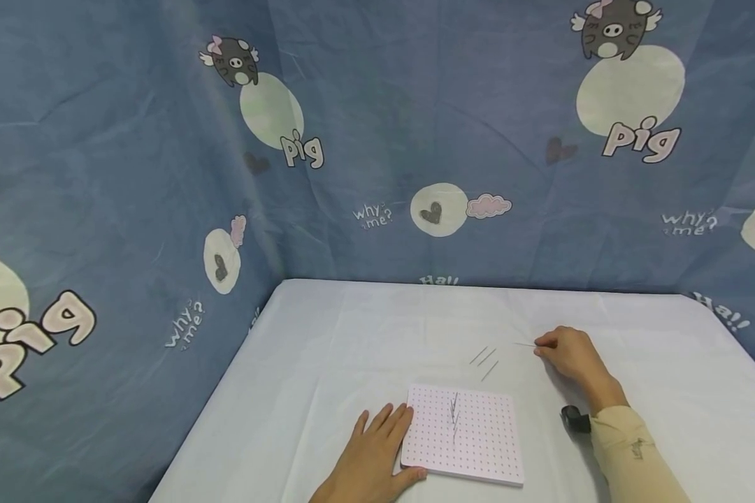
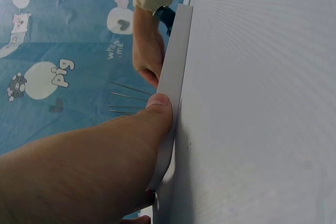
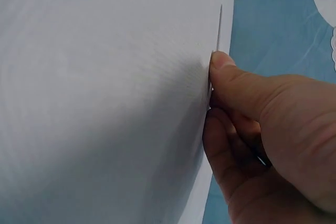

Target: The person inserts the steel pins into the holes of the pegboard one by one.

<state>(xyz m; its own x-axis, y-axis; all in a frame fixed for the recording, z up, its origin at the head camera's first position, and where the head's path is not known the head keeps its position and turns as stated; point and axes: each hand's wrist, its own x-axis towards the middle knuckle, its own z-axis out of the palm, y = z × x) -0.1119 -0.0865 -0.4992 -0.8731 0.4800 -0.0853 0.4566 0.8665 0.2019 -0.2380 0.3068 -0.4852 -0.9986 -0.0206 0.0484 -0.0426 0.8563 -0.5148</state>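
Note:
My right hand point(image 1: 569, 355) pinches a thin metal needle point(image 3: 219, 27) between thumb and fingertips, low over the white table, right of the pegboard. The needle's free end points left in the head view. A white square pegboard point(image 1: 478, 447) with rows of small holes lies near the table's front. Several needles point(image 1: 454, 412) stand in its holes, slightly leaning; the left wrist view also shows them rising past its edge. My left hand point(image 1: 377, 447) rests at the board's near left corner, straight fingers along the left side, thumb against the front edge point(image 2: 176, 51).
Three loose needles point(image 1: 486, 358) lie on the white-covered table point(image 1: 352, 328) behind the pegboard. Blue printed cloth point(image 1: 377, 140) hangs behind and to the left of the table. A black device point(image 1: 575, 419) is worn at the right wrist.

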